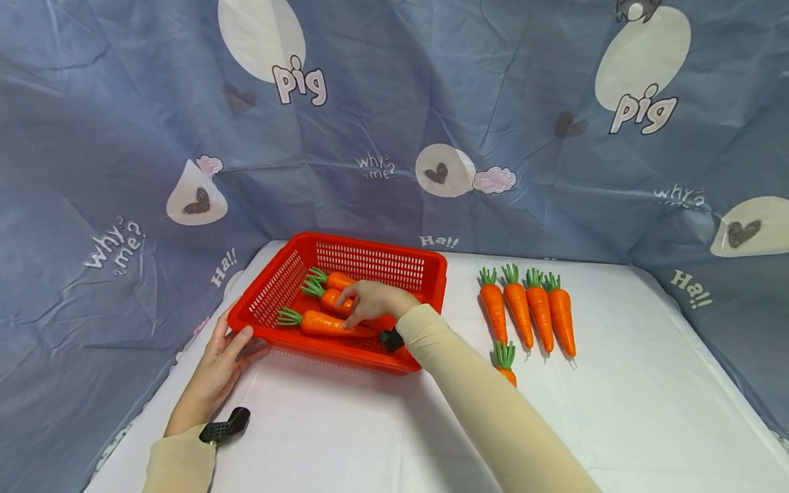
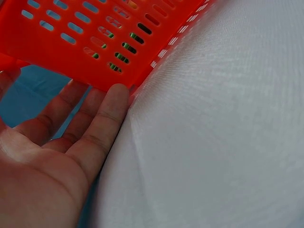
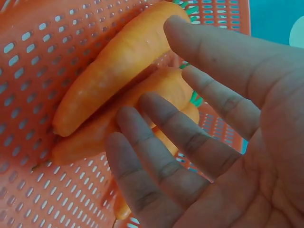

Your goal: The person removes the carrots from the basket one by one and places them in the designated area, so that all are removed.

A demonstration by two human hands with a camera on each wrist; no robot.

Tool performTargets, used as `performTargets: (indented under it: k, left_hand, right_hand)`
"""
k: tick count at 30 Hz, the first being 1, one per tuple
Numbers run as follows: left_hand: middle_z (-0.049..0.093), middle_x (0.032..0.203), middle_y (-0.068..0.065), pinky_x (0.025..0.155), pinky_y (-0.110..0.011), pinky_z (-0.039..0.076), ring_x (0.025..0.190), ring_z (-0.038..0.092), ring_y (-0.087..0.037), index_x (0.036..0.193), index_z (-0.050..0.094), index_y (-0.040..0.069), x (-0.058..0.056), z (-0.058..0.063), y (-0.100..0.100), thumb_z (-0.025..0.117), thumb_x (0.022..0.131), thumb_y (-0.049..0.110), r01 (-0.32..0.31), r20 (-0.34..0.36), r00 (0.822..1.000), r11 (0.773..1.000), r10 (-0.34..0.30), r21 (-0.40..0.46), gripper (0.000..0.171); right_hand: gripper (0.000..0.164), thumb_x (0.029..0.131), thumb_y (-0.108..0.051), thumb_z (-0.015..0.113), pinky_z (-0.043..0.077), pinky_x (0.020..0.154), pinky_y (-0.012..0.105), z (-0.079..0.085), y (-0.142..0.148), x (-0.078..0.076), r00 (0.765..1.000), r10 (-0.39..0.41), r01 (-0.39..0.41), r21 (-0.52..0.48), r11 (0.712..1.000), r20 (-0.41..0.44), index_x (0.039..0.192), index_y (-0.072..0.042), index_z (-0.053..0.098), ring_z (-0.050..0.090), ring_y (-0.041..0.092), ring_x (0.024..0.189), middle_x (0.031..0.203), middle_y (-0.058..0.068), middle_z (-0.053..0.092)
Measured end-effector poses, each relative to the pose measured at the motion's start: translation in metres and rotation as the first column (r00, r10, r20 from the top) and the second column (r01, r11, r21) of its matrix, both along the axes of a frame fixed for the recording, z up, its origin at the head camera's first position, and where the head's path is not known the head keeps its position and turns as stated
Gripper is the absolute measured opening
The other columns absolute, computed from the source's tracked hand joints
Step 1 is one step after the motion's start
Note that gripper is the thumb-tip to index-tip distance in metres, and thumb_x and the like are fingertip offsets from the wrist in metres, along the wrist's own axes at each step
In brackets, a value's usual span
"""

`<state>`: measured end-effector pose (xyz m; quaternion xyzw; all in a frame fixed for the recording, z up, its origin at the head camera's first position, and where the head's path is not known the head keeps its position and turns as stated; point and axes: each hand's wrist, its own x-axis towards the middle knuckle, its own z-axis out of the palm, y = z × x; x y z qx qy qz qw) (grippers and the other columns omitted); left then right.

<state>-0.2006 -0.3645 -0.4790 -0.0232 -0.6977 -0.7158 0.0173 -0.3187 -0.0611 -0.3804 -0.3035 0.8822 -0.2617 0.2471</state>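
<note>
A red plastic basket (image 1: 283, 335) with slotted walls holds several orange carrots with green tops, including a front carrot (image 1: 323, 324), a middle carrot (image 1: 333, 301) and a back carrot (image 1: 339, 280). My right hand (image 1: 377, 301) reaches into the basket, palm over the carrots. In the right wrist view its fingers are spread and loosely bent, with fingertips close over a carrot (image 3: 85, 145) and nothing gripped. At the basket's front left corner, my left hand (image 1: 216, 370) touches the outside with fairly straight fingers (image 2: 102, 118), the thumb near the rim.
On the white tablecloth (image 1: 320, 424), right of the basket, several carrots (image 1: 518, 311) lie side by side. Another carrot (image 1: 505, 374) in front of them is partly hidden by my right sleeve (image 1: 487, 397). A blue printed curtain (image 1: 370, 123) rises behind the table.
</note>
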Motion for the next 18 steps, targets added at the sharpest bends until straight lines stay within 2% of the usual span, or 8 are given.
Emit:
performTargets:
  k: [8, 13, 18]
  left_hand:
    - [0.046, 0.149, 0.007, 0.094, -0.023, 0.062, 0.116, 0.067, -0.002, 0.171, 0.015, 0.034, 0.0, 0.001, 0.0, 0.052, 0.115, 0.024, -0.002, 0.006, 1.0, 1.0, 0.002, -0.001, 0.068]
    - [0.045, 0.15, 0.007, 0.094, -0.023, 0.062, 0.117, 0.066, -0.002, 0.172, 0.014, 0.035, 0.0, 0.002, 0.001, 0.052, 0.114, 0.025, -0.009, 0.016, 1.0, 1.0, 0.009, -0.004, 0.07]
    - [0.045, 0.151, 0.007, 0.094, -0.023, 0.062, 0.117, 0.066, -0.002, 0.172, 0.014, 0.035, 0.0, 0.002, 0.001, 0.052, 0.114, 0.025, -0.007, 0.016, 1.0, 1.0, 0.007, 0.0, 0.07]
  right_hand:
    - [0.047, 0.095, -0.021, 0.084, 0.05, 0.111, 0.036, -0.007, -0.006, -0.001, 0.998, 0.057, -0.056, 0.056, 0.997, -0.025, 0.14, -0.017, 0.071, 0.062, 0.019, 0.116, 0.14, 0.007, 0.068]
    - [0.049, 0.094, -0.02, 0.085, 0.051, 0.111, 0.037, -0.006, -0.01, 0.002, 0.998, 0.061, -0.058, 0.093, 0.994, -0.034, 0.14, -0.019, 0.071, 0.064, 0.021, 0.117, 0.139, 0.007, 0.069]
    - [0.05, 0.092, -0.022, 0.087, 0.051, 0.111, 0.037, -0.006, -0.013, 0.005, 0.997, 0.055, -0.048, 0.135, 0.99, -0.047, 0.139, -0.022, 0.071, 0.059, 0.021, 0.122, 0.14, 0.005, 0.067]
